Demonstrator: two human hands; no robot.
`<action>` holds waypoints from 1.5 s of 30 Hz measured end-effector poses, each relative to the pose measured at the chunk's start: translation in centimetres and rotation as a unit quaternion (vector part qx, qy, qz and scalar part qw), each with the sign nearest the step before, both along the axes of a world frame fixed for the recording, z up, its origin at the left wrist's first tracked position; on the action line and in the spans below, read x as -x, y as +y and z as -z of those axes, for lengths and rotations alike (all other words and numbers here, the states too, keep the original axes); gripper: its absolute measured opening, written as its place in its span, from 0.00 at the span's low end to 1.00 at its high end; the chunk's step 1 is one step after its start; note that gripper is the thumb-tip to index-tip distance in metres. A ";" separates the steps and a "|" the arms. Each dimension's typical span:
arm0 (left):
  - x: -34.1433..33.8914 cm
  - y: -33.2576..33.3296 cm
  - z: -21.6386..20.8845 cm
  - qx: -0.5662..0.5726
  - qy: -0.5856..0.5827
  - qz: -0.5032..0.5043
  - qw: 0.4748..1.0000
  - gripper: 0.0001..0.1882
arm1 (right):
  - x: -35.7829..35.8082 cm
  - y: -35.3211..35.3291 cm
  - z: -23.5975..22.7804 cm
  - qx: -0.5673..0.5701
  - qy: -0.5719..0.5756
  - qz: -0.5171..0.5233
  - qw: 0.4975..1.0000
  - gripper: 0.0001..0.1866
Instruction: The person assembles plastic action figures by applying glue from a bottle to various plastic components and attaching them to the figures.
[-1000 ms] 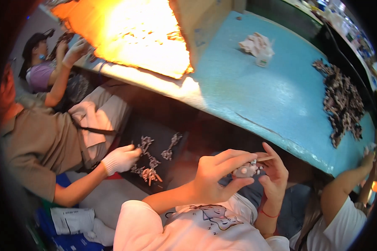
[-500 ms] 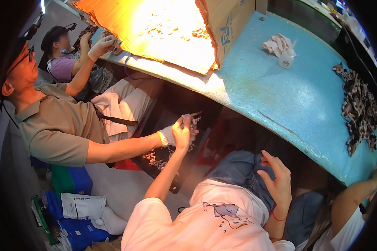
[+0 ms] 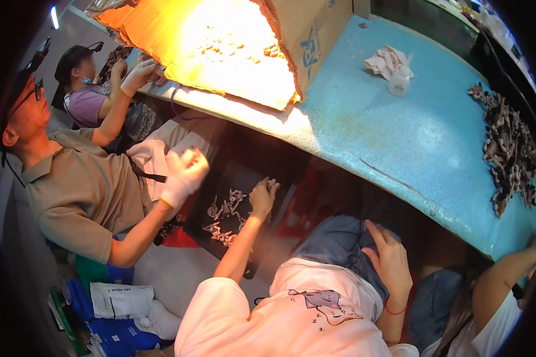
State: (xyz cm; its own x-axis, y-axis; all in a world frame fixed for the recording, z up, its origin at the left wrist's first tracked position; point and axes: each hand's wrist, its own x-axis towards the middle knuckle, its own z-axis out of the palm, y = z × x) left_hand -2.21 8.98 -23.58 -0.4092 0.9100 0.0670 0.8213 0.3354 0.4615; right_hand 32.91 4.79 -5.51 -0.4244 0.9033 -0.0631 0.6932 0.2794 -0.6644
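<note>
Since the earlier frame, the co-worker's gloved hand (image 3: 184, 175) has moved left. Our left hand (image 3: 263, 199) curls mid-frame, whether gripping we cannot tell; our forearm (image 3: 239, 247) partly hides the dark tray's (image 3: 244, 177) small pale parts (image 3: 222, 234). Lower right, our right hand (image 3: 393, 262) is loosely spread.

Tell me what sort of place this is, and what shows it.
Likely a workshop or production line: co-workers along a long blue-topped bench, a heap of small dark pieces on it, and more small pieces in a dark tray.
</note>
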 end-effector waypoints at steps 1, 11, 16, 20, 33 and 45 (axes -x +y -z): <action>0.0 -0.2 -0.4 0.003 -0.001 0.002 1.000 0.22 | -0.2 0.0 0.2 -0.013 -0.010 0.000 1.000 0.29; -2.4 -2.0 -5.8 -0.127 -0.056 0.023 0.990 0.13 | -2.0 0.1 -2.9 -0.066 0.034 0.038 0.997 0.24; -8.3 -4.2 -12.8 -0.246 -0.238 0.069 0.937 0.05 | -4.5 1.6 -6.3 -0.202 0.072 0.085 0.973 0.17; -13.3 -3.3 -16.0 -0.301 -0.216 0.260 0.892 0.06 | -8.1 3.3 -9.3 -0.294 0.052 0.165 0.940 0.13; -20.1 -3.4 -18.0 -0.252 -0.309 0.437 0.807 0.05 | -16.6 6.4 -7.3 -0.259 -0.256 0.411 0.836 0.31; -21.9 -0.8 -21.3 -0.243 -0.316 0.485 0.779 0.08 | -12.8 5.5 -8.8 -0.200 0.142 0.338 0.909 0.30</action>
